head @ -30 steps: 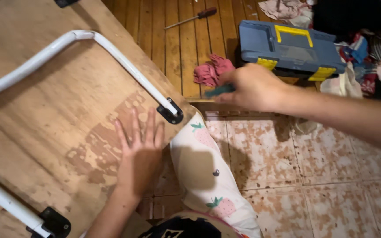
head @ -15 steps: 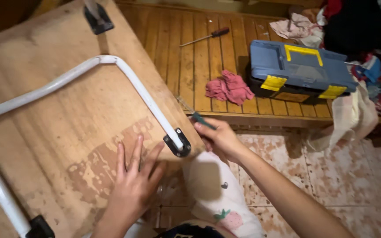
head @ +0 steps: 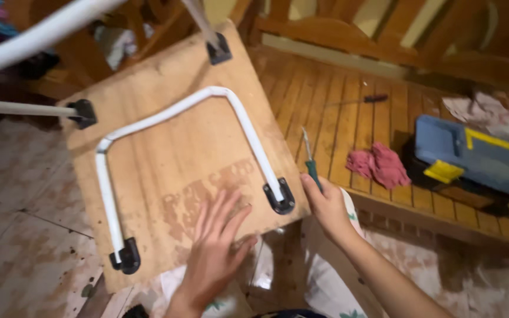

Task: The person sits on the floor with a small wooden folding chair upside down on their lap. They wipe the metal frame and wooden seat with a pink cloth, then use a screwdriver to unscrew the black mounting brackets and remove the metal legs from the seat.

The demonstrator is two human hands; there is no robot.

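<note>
Screwdriver (head: 309, 160): green handle, thin metal shaft.
Right hand (head: 327, 206) clamped on handle; shaft points far, nearly upright. Left hand (head: 219, 241) flat, fingers spread, on board (head: 166, 153).

Two bare hands, no gloves, rings, watch or wristbands. Left hand (head: 216, 247): forearm bare to the bottom frame edge, no sleeve in view. Right hand (head: 328, 206): forearm bare along its whole visible length, no sleeve either. Nails short, unpainted as far as can be told. Legs below the hands wear pale, whitish trousers (head: 331, 277) printed with small pink flowers and green leaves; fabric looks thin and soft.
</note>
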